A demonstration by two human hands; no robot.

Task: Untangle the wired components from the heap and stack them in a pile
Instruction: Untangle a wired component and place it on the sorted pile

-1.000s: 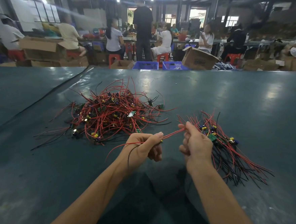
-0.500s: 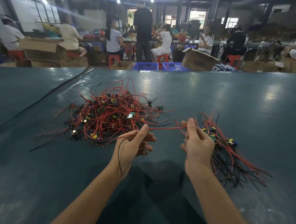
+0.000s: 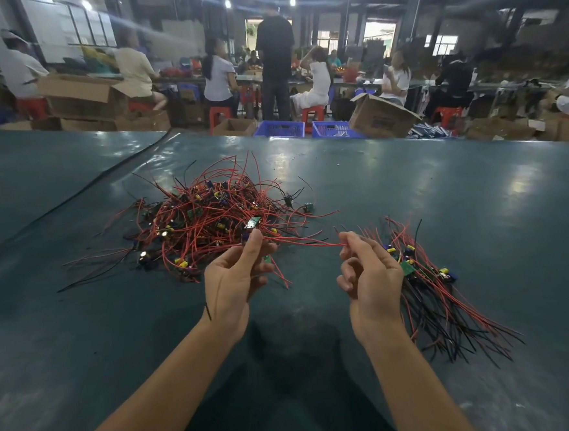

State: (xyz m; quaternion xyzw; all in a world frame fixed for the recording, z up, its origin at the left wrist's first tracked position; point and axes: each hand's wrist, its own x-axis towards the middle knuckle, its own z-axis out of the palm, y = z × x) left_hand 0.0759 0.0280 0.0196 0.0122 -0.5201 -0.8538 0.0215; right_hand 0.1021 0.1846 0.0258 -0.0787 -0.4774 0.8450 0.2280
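Just in front of the tangled heap of red and black wired components (image 3: pixel 216 216), the left hand (image 3: pixel 235 281) holds one thin red wire (image 3: pixel 307 242), and the right hand (image 3: pixel 371 278) pinches its other end. To the right of the heap, the straightened pile of wired components (image 3: pixel 446 291) lies on the dark green table (image 3: pixel 477 202).

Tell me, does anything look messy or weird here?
The heap is a knotted mess, loose wires straggling out to its left, and one small green board lies just off its right edge. The pile by the right hand looks tidy.
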